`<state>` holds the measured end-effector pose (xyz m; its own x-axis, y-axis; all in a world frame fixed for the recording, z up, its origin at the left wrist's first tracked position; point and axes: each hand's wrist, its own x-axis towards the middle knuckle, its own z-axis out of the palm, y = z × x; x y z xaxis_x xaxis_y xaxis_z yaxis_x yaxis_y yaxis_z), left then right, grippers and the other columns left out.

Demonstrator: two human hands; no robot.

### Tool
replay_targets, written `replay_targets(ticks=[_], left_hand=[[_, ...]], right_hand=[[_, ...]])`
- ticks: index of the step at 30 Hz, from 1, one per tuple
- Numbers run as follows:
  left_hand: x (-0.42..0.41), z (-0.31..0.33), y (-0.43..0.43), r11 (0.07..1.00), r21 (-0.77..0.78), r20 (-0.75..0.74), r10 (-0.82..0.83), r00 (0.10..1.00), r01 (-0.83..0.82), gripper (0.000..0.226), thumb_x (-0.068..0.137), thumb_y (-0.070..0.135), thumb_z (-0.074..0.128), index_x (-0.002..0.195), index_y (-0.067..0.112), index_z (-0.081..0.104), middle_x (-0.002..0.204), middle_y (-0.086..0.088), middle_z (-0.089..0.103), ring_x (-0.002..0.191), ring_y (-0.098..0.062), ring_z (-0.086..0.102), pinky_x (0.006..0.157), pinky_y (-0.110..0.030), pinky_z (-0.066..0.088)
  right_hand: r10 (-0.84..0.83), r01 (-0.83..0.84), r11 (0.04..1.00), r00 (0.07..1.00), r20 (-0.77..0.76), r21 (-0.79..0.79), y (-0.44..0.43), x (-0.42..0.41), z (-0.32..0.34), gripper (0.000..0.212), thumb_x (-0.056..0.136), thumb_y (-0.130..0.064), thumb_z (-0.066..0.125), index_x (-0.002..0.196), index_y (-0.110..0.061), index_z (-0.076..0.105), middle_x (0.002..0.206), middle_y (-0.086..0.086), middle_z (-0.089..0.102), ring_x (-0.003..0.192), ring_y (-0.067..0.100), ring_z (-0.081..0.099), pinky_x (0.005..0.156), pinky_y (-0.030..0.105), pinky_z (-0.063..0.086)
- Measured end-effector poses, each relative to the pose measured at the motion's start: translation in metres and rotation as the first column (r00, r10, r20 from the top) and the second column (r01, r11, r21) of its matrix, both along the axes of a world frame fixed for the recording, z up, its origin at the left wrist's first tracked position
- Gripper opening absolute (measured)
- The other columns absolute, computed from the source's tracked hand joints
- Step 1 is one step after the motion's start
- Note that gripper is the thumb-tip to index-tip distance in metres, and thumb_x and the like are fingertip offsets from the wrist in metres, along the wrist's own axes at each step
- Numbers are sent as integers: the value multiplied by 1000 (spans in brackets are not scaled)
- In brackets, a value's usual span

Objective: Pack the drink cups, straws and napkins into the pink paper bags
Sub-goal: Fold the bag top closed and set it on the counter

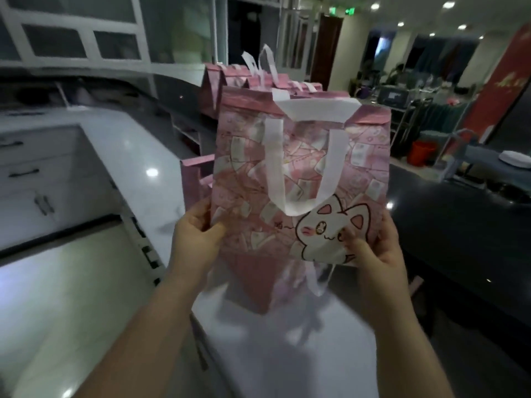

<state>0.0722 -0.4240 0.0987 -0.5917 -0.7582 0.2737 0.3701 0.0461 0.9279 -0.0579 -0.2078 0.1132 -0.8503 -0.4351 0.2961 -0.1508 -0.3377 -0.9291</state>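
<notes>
pink paper bag [287, 173], flat and held just above the counter [287, 349], is pinched at its near lower corners by my left hand [192, 237] and right hand [373, 248], thumbs on front, so tugging it open unevenly could tear the paper.

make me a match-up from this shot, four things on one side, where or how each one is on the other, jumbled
1 held bag
2 bag handle
3 bucket
4 row of bags

a orange, far right in the background
b white, folded down over the bag front
c pinched low down by left hand and right hand
d standing behind the held bag

Pairs: 1-c, 2-b, 3-a, 4-d
</notes>
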Motion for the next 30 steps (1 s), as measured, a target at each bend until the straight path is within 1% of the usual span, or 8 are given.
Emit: replay_targets(ticks=[2, 7, 10, 14, 18, 21, 27, 30], left_hand=[[17, 14, -29, 999, -33, -50, -12, 999, 10, 27, 88, 23, 70, 114, 15, 69, 106, -6, 74, 96, -24, 71, 75, -33, 59], [67, 37, -137, 996, -43, -54, 71, 996, -73, 20, 89, 30, 68, 108, 25, 72, 105, -6, 74, 96, -26, 71, 77, -38, 58], [104, 46, -211, 982, -36, -39, 185, 982, -187, 12, 91, 27, 67, 95, 35, 75, 97, 2, 76, 88, -18, 73, 70, -28, 58], [159, 54, -308, 956, -13, -12, 292, 956, -293, 13, 93, 18, 64, 97, 28, 71, 93, 3, 76, 81, -16, 73, 61, -29, 59], [206, 63, -393, 929, -27, 11, 368, 930, -368, 10, 95, 17, 61, 101, 21, 69, 81, 13, 75, 69, -5, 71, 52, -18, 53], [230, 67, -452, 910, -31, 29, 414, 910, -413, 9, 95, 18, 62, 99, 22, 68, 74, 14, 74, 61, -1, 68, 47, -15, 49], [243, 67, -558, 887, 18, 46, 461, 886, -462, 17, 96, 18, 60, 110, 21, 67, 95, 6, 73, 81, -9, 72, 60, -20, 57], [241, 61, -608, 886, 64, 51, 457, 888, -459, 16, 96, 18, 59, 107, 21, 69, 98, 0, 75, 87, -15, 73, 69, -28, 60]], right_hand=[[29, -31, 999, 998, -51, -37, -33, 7, 16, 59, 88, -12, 61, 140, -36, 45, 126, -5, 64, 114, 16, 63, 85, 34, 56], [112, -117, 992, 988, -102, -41, -158, 28, 39, 56, 94, -3, 53, 141, -34, 45, 115, -12, 69, 102, 10, 67, 70, 21, 56], [192, -196, 980, 975, -113, -24, -249, 52, 46, 57, 94, 2, 51, 138, -34, 45, 118, -8, 68, 102, 10, 67, 71, 22, 55], [291, -297, 955, 948, -129, -26, -365, 89, 48, 54, 93, 3, 51, 123, -41, 49, 110, -6, 70, 95, 10, 69, 68, 22, 55], [399, -403, 915, 912, -91, -28, -468, 124, 50, 50, 93, -1, 56, 125, -38, 47, 115, -2, 68, 103, 18, 67, 78, 35, 57], [457, -460, 888, 885, -95, -10, -534, 143, 53, 49, 93, -3, 57, 127, -37, 49, 112, -7, 70, 103, 16, 67, 75, 28, 57], [491, -489, 871, 866, -101, 45, -647, 151, 61, 42, 95, -9, 57, 128, -33, 52, 112, -10, 70, 104, 12, 66, 78, 27, 57], [518, -516, 855, 852, -72, 52, -702, 146, 63, 34, 95, -15, 57, 125, -33, 57, 112, -8, 70, 105, 16, 66, 83, 35, 56]])
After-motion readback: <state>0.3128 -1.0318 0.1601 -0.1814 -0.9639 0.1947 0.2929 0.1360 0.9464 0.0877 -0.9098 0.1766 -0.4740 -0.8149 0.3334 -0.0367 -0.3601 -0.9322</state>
